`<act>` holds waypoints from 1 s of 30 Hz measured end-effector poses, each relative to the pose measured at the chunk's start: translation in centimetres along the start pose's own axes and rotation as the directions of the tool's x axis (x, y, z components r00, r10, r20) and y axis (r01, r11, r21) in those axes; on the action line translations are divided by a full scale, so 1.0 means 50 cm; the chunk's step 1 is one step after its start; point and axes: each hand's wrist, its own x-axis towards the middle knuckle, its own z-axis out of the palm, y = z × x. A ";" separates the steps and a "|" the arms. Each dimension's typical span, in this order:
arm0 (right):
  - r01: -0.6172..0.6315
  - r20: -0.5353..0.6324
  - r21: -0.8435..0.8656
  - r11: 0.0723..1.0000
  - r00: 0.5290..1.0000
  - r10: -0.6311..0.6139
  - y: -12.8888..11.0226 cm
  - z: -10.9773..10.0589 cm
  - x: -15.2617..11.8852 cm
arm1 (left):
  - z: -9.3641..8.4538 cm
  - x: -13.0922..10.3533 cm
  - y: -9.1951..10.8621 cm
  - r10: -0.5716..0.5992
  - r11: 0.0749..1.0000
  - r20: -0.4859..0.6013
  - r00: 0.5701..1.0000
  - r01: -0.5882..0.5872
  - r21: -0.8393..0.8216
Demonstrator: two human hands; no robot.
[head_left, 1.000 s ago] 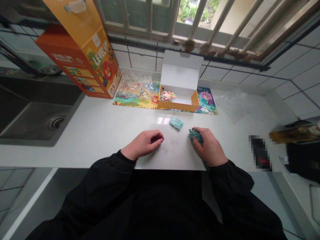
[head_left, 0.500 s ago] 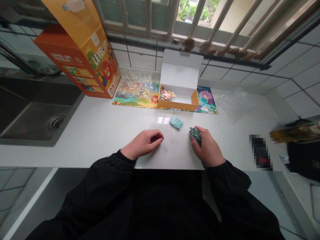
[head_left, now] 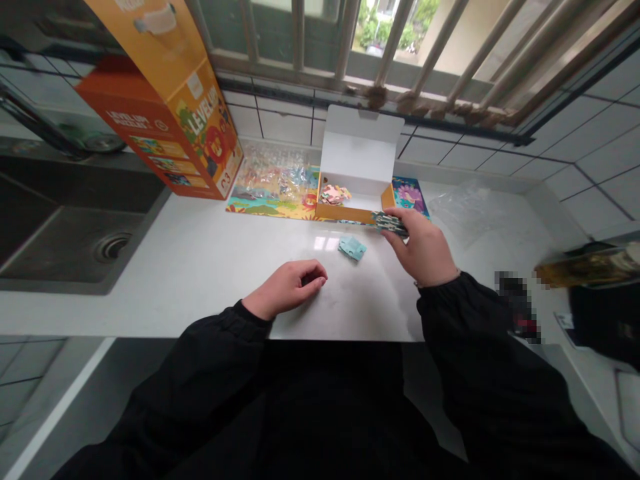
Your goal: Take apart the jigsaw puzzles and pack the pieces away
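My right hand (head_left: 425, 248) grips a stack of dark green and pale puzzle pieces (head_left: 391, 225) between thumb and fingers, lifted at the front right corner of an open yellow box (head_left: 345, 212). Inside the box's left end lies a pile of pink and cream puzzle pieces (head_left: 334, 194); the lid stands up behind. A small pile of light blue puzzle pieces (head_left: 353, 248) rests on the counter in front of the box. My left hand (head_left: 287, 288) lies on the counter, fingers loosely curled in, with nothing visible in it.
Colourful picture boards (head_left: 273, 205) lie under the box, with crumpled clear plastic (head_left: 280, 175) on the left part. An orange puzzle carton (head_left: 195, 143) stands beside the sink (head_left: 75, 233). More clear plastic (head_left: 465, 210) lies at right. Window bars rise behind the counter.
My right hand has carried the stack of puzzle pieces forward from the counter to the box's front right corner. My left hand and the light blue pieces have stayed put.
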 end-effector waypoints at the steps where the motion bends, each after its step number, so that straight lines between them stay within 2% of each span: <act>1: 0.023 0.005 -0.025 0.999 1.000 -0.023 0.002 -0.001 0.035 | 0.000 0.000 -0.002 -0.001 1.000 -0.005 1.000 0.001 -0.006; 3: 0.046 0.034 -0.088 0.995 0.998 -0.043 0.013 0.010 0.103 | 0.000 0.001 -0.007 -0.002 1.000 -0.014 1.000 0.002 -0.020; 6: 0.015 0.101 -0.198 0.980 0.995 0.005 0.036 0.049 0.188 | 0.000 0.001 -0.012 -0.010 0.998 -0.025 1.000 0.009 -0.055; 11: -0.057 0.274 -0.388 0.920 0.946 0.174 0.048 0.116 0.266 | 0.001 0.002 -0.017 -0.021 0.993 -0.043 0.999 0.016 -0.121; 14: -0.033 0.321 -0.413 0.910 0.930 0.180 0.043 0.138 0.284 | 0.001 0.003 -0.017 -0.023 0.990 -0.046 0.999 0.017 -0.138; 19: 0.053 0.288 -0.319 0.946 0.957 0.043 0.057 0.152 0.295 | 0.000 0.005 -0.013 -0.010 0.992 -0.048 0.999 0.004 -0.123; 22: 0.018 0.254 -0.337 0.941 0.964 0.073 0.078 0.151 0.296 | 0.001 0.005 -0.013 -0.010 0.994 -0.049 0.999 0.004 -0.111; 25: -0.009 0.271 -0.354 0.935 0.956 0.111 0.095 0.151 0.299 | 0.001 0.007 -0.014 -0.014 0.994 -0.049 0.999 0.008 -0.108; 30: 0.023 0.300 -0.348 0.937 0.950 0.088 0.105 0.166 0.308 | -0.001 0.008 -0.013 -0.018 0.994 -0.046 0.999 0.013 -0.112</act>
